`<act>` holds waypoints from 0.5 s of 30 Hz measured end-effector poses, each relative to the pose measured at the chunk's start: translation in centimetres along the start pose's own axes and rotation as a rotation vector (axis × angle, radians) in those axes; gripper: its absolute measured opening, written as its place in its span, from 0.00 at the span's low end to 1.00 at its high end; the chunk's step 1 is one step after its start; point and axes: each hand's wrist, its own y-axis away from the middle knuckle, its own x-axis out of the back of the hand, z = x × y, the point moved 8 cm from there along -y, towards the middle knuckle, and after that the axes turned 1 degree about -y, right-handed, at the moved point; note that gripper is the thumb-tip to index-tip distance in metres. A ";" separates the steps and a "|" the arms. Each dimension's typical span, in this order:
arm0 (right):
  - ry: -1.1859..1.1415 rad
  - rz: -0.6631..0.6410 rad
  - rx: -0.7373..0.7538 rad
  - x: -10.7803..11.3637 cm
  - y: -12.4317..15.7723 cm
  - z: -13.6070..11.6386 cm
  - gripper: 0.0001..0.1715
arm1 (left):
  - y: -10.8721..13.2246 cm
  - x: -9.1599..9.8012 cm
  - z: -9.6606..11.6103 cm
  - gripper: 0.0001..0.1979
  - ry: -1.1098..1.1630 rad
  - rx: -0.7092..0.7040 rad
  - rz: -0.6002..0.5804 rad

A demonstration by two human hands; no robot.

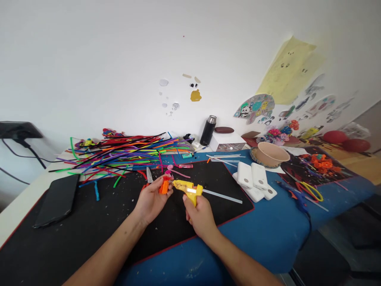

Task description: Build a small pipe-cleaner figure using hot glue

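**Glue gun at a small orange piece**

On the blue tabletop (268, 234) lies a black mat (98, 214), and at its far edge a big heap of coloured chenille stems (125, 153). The right hand (199, 216) has its fingers closed around a yellow glue gun (187, 187). The left hand (150, 202) pinches an orange piece (164, 185) above the mat. The nozzle is just beside this piece. The gluing seems to be under way, but whether glue is out cannot be told.

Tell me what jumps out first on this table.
A heap of bright pipe cleaners sprawls at the back left, along the far edge of the black mat. At the centre, the right hand grips a yellow glue gun, its nozzle pointed at an orange piece held in the left hand.
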 end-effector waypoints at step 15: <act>-0.030 0.004 -0.027 -0.2 0.0 0.7 0.27 | 0.2 -0.2 0.2 0.08 -0.043 -0.009 0.006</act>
